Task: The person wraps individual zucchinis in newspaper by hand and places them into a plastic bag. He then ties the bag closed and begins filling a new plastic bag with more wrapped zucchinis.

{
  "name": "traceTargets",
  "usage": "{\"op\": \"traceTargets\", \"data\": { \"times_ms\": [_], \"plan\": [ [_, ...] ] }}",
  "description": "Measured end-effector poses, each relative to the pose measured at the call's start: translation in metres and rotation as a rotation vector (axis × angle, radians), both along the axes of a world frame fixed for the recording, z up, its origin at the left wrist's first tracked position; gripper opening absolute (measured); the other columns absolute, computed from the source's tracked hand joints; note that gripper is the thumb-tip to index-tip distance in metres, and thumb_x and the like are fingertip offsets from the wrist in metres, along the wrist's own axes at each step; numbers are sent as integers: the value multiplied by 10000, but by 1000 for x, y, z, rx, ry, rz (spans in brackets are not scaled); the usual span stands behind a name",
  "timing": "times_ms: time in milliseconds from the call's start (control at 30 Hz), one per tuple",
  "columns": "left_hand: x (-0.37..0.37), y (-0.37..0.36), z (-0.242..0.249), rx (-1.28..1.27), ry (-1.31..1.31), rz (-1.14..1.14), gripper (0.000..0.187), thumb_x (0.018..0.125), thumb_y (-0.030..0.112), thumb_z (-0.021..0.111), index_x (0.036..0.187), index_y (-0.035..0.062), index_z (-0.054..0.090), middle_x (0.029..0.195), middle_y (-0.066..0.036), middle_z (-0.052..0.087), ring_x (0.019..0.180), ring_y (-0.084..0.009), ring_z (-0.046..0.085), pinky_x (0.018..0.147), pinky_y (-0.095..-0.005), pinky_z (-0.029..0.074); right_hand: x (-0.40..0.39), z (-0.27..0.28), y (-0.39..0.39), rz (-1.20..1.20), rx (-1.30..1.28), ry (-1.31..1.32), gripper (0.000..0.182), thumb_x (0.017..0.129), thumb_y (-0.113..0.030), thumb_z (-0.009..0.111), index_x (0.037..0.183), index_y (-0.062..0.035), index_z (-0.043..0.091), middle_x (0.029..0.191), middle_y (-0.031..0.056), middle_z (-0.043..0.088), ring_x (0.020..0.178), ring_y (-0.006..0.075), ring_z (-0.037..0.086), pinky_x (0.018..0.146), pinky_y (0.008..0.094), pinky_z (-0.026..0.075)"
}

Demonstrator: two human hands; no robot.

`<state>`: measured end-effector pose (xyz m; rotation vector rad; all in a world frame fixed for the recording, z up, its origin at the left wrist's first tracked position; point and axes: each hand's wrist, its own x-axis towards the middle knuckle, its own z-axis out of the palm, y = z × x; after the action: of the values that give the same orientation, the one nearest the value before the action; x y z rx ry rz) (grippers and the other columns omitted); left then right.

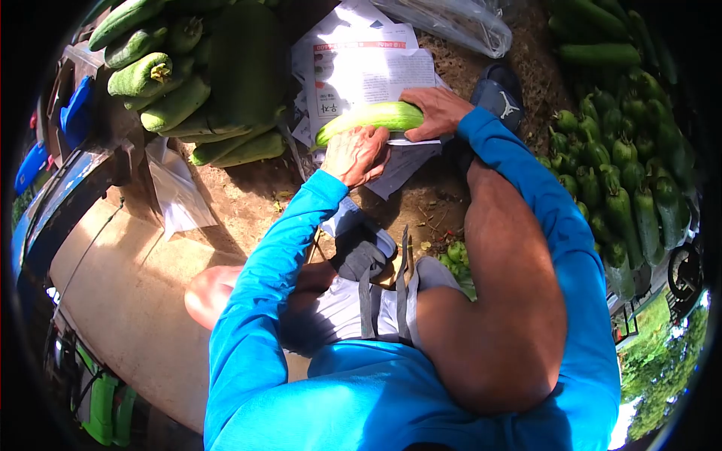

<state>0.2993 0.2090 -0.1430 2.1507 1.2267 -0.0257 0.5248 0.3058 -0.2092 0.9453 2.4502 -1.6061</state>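
A long, slightly curved green gourd (370, 122), perhaps a loofah, lies crosswise over a stack of printed paper sheets (376, 75). My right hand (438, 113) grips its right end, with the thumb on the near side and the fingers over the far side. Against the gourd's near side, left of its middle, my left hand (356, 155) is closed with curled fingers; its fingertips are partly hidden. The sheets under the gourd carry small print and a red heading, and some loose ones stick out below my hands.
Piled at left are several long green gourds (177, 105). Many more gourds (613, 165) stand packed at right. Clear plastic wrap (466, 26) lies beyond the papers, and a white plastic bag (178, 192) hangs at left. A dark shoe (499, 98) is beside my right hand.
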Motion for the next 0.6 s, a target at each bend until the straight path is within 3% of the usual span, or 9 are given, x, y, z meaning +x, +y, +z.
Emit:
{"op": "traceTargets", "data": {
  "times_ms": [100, 133, 200, 333, 400, 433, 533, 600],
  "plan": [
    [-2, 8, -8, 68, -68, 82, 235, 814, 234, 665, 880, 47, 539, 779, -166, 562, 811, -387, 586, 688, -477, 462, 4, 2, -3, -3, -27, 10, 609, 731, -481, 730, 1133, -42, 599, 1043, 198, 621, 994, 374, 597, 869, 441, 474],
    [-3, 11, -8, 69, -69, 85, 235, 814, 234, 665, 880, 47, 539, 779, -166, 562, 811, -387, 586, 688, -477, 462, 6, -1, -6, 0, -26, 9, 609, 731, -481, 730, 1133, -42, 599, 1043, 198, 621, 994, 374, 597, 869, 441, 474],
    [-7, 18, -9, -12, -112, 103, 195, 844, 216, 640, 880, 52, 541, 820, -169, 585, 808, -394, 587, 685, -483, 465, 12, -5, -12, -140, -142, 9, 607, 850, -512, 670, 1210, -35, 558, 1184, 190, 577, 1115, 354, 559, 968, 423, 446],
    [-8, 40, -6, -196, -120, 151, 218, 922, 263, 561, 895, 47, 546, 811, -194, 598, 771, -401, 607, 667, -498, 464, 23, 12, -16, -304, -138, 3, 615, 854, -527, 678, 1224, -47, 578, 1224, 197, 540, 1146, 344, 532, 990, 443, 430],
    [-5, 51, -3, -240, -95, 182, 253, 948, 291, 533, 896, 44, 549, 782, -200, 598, 748, -403, 609, 663, -500, 461, 29, 19, -12, -180, 30, 147, 503, 883, -385, 701, 1218, -39, 555, 1253, 161, 510, 1190, 321, 502, 1015, 410, 413],
    [-4, 56, -5, -252, -47, 204, 257, 953, 295, 531, 897, 45, 554, 774, -201, 598, 740, -403, 607, 658, -501, 460, 30, 13, -13, -212, 94, 182, 458, 858, -281, 739, 1201, -42, 552, 1179, 159, 539, 1128, 321, 540, 973, 396, 440],
    [-4, 64, -12, -282, 23, 242, 285, 965, 322, 520, 878, 53, 552, 767, -199, 594, 740, -398, 605, 649, -498, 458, 31, -4, -13, -324, 179, 233, 415, 840, -223, 750, 1158, -31, 564, 1134, 159, 568, 1063, 326, 577, 926, 391, 466],
    [-7, 61, -22, -12, -17, 245, 195, 931, 273, 578, 912, 79, 580, 850, -158, 603, 818, -359, 608, 702, -478, 460, 31, -15, -15, -368, 179, 251, 403, 828, -202, 757, 1140, -25, 573, 1118, 154, 581, 1038, 319, 592, 909, 387, 474]
  ]
}}
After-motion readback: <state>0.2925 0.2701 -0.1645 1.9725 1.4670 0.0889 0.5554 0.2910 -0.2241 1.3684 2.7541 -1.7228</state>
